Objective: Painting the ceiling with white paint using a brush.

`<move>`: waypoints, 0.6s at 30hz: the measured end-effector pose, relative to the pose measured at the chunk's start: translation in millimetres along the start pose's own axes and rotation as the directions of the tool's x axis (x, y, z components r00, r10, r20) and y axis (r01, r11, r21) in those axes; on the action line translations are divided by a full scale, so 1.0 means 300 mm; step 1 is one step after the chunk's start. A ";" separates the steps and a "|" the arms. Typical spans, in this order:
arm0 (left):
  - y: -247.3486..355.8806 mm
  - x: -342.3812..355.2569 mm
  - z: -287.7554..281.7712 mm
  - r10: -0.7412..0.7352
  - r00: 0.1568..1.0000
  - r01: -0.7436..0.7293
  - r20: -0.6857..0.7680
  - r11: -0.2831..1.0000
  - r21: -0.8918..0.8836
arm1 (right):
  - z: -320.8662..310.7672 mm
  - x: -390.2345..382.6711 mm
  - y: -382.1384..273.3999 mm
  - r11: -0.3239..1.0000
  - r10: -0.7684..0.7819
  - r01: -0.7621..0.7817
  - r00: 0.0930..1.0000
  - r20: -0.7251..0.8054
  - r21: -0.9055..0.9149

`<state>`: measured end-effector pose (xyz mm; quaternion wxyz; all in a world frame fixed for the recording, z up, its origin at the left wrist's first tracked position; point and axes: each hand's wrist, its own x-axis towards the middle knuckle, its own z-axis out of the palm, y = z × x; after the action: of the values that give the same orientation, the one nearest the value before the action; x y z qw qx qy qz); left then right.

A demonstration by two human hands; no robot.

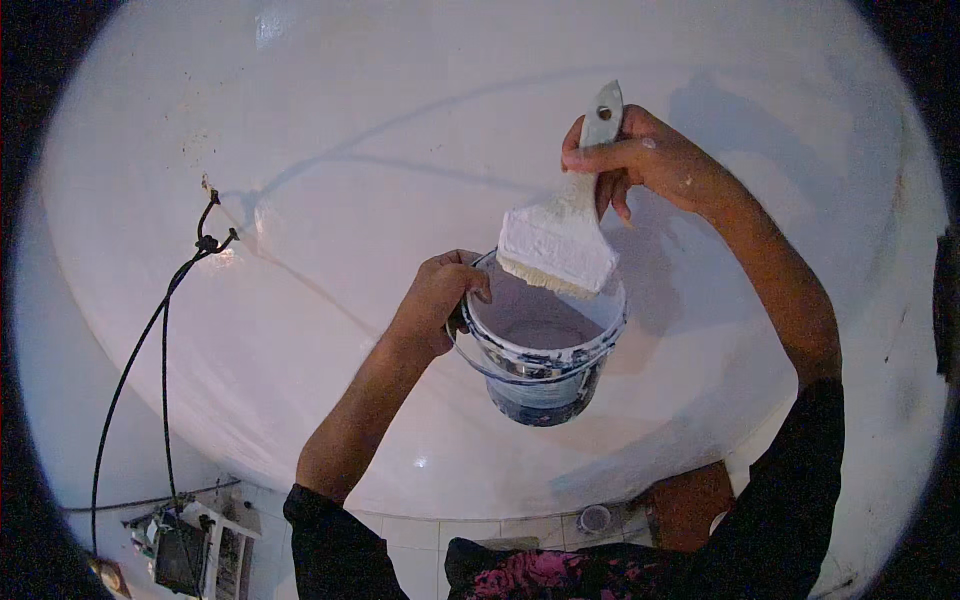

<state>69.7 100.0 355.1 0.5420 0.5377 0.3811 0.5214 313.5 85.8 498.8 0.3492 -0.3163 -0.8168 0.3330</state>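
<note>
I see my right hand squeezing one paintbrush, handle up, bristles slanting down-left over the one bucket my left hand grips mid-frame.

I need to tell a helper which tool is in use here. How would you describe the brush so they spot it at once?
Start at the big white wall, then drop to the paint bucket held by the left hand. Just above its rim, the right hand holds the brush: wide, flat, bristles coated white, with a hole in its handle.

White-coated brush, white-smeared dark bucket, white wall, black cable, pink-flowered dark cloth.
</note>
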 end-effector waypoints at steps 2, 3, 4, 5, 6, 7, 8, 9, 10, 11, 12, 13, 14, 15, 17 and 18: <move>-0.007 0.021 -0.006 -0.037 0.999 0.037 -0.013 0.999 0.019 | -0.010 0.021 0.013 1.000 -0.031 0.031 1.000 0.001 0.000; -0.013 0.033 -0.008 -0.037 0.999 0.037 -0.020 0.999 0.018 | -0.015 0.031 0.021 1.000 -0.029 0.029 1.000 0.002 0.001; -0.018 0.042 -0.010 -0.036 0.999 0.037 -0.028 0.999 0.017 | -0.022 0.044 0.028 0.999 -0.039 0.039 0.999 0.013 -0.007; -0.019 0.045 -0.013 -0.038 0.999 0.038 -0.029 0.999 0.017 | -0.028 0.057 0.033 0.999 -0.050 0.050 0.998 0.024 -0.016; -0.015 0.044 -0.015 -0.038 0.999 0.039 -0.022 0.999 0.015 | -0.036 0.071 0.038 0.999 -0.051 0.052 0.998 0.024 -0.015; -0.014 0.045 -0.018 -0.039 0.999 0.039 -0.015 0.999 0.012 | -0.043 0.086 0.044 0.998 -0.048 0.049 0.999 0.024 -0.032; -0.018 0.050 -0.021 -0.038 0.999 0.038 -0.016 0.999 0.013 | -0.051 0.102 0.047 0.998 -0.044 0.046 0.999 0.023 -0.050; -0.023 0.050 -0.028 -0.045 0.999 0.046 -0.025 0.998 0.044 | -0.055 0.123 0.044 0.998 -0.050 0.052 0.998 0.029 -0.046; -0.027 0.047 -0.035 -0.053 0.998 0.056 -0.035 0.996 0.075 | -0.060 0.145 0.039 0.996 -0.067 0.068 0.998 0.021 -0.063; -0.026 0.035 -0.041 -0.051 0.998 0.055 -0.044 0.996 0.077 | -0.066 0.170 0.035 0.993 -0.085 0.085 0.996 0.013 -0.080; -0.023 0.025 -0.037 -0.062 0.998 0.063 -0.026 0.996 0.061 | -0.082 0.190 0.034 0.993 -0.085 0.085 0.996 0.010 -0.079; -0.026 0.019 -0.035 -0.072 0.997 0.072 -0.008 0.996 0.044 | -0.100 0.214 0.034 0.974 -0.165 0.161 0.986 -0.016 -0.157; -0.038 0.017 -0.034 -0.072 0.997 0.073 -0.007 0.996 0.046 | -0.117 0.239 0.033 0.944 -0.246 0.231 0.969 -0.036 -0.236; -0.053 0.012 -0.035 -0.083 0.996 0.083 -0.024 0.996 0.029 | -0.131 0.260 0.022 0.926 -0.250 0.226 0.967 -0.041 -0.304; -0.078 -0.005 -0.043 -0.098 0.995 0.099 -0.036 0.995 0.032 | -0.162 0.296 0.006 0.899 -0.291 0.272 0.957 -0.002 -0.344; -0.092 -0.016 -0.044 -0.102 0.994 0.104 -0.035 0.994 0.032 | -0.169 0.308 -0.003 0.867 -0.328 0.319 0.944 0.044 -0.383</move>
<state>60.4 101.3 325.7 0.5526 0.5175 0.4261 0.4952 301.5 170.8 559.8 0.3403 -0.2411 -0.9034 0.0995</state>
